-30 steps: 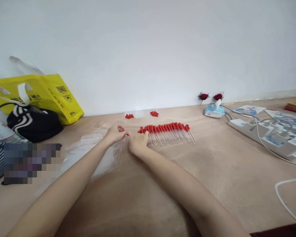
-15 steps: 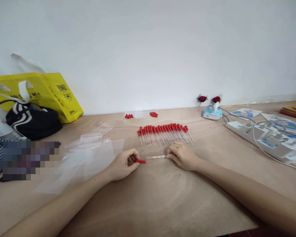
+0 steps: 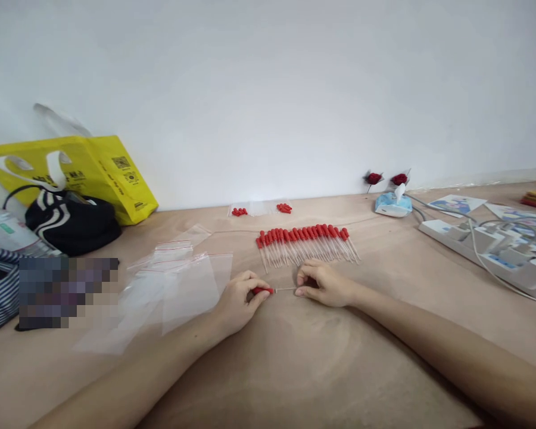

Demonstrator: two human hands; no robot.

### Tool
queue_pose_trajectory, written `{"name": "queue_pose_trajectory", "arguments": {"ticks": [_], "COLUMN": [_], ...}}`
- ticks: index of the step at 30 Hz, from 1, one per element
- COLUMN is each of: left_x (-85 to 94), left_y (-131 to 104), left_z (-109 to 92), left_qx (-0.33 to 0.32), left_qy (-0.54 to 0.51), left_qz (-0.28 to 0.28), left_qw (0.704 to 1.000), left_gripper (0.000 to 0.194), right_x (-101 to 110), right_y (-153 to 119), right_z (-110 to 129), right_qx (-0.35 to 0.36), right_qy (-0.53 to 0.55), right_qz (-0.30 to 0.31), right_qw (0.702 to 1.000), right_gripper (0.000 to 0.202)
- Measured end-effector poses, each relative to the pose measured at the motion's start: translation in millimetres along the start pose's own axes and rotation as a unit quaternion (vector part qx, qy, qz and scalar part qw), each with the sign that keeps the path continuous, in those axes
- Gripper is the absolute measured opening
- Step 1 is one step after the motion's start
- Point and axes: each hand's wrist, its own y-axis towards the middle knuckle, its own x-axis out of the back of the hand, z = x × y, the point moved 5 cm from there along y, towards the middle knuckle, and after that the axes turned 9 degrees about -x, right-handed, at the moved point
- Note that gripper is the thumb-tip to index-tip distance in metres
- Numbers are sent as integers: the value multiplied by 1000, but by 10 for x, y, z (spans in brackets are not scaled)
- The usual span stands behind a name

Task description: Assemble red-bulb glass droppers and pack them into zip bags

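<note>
Pinched between my left hand's (image 3: 242,298) thumb and fingers is a red rubber dropper bulb (image 3: 264,291), its open end facing right. My right hand (image 3: 322,285) grips a thin clear dropper tube (image 3: 286,289), which points left, in line with the bulb. The tube's tip is right at the mouth of the bulb; whether it has entered cannot be made out. Just beyond both hands lies a row of droppers (image 3: 304,232), clear tubes with red bulbs, side by side with the bulbs toward the wall.
Clear zip bags (image 3: 192,283) overlap left of my hands. Near the wall lie two small clusters of red bulbs (image 3: 240,211) on clear plastic. A yellow bag (image 3: 134,185) and a black pouch (image 3: 80,223) stand far left. Tissues (image 3: 393,205) and a power strip (image 3: 486,256) are right.
The bulb and the tube have come together, closing the gap between them. My right hand's fingers have shifted along the tube. The whole view has swung slightly left.
</note>
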Motion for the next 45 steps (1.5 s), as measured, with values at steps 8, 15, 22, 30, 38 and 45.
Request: {"name": "queue_pose_trajectory", "arguments": {"ticks": [8, 15, 22, 30, 38, 45], "left_x": [46, 48, 36, 19, -1, 11], "left_y": [-50, -31, -12, 12, -3, -34], "left_z": [42, 65, 67, 105, 105, -58], "left_qx": [-3, -36, -29, 59, 75, -68], "left_qy": [-25, -36, -29, -123, -151, -7], "left_qz": [-54, -62, -73, -80, -77, -54], "left_qw": [998, 997, 996, 987, 983, 996], "left_gripper": [11, 20, 19, 22, 22, 17], "right_x": [-52, -49, -88, -150, -174, -91], "right_y": [-102, -100, -56, -44, -45, -49], "right_z": [121, 49, 139, 290, 358, 337], "right_qx": [5, -1, -9, 2, 27, 86], "right_qy": [-20, 25, 1, 22, 24, -61], "right_qz": [-70, -129, -139, -121, -90, -82], "right_qw": [997, 991, 990, 992, 995, 991], "right_gripper": [13, 21, 22, 18, 19, 24]}}
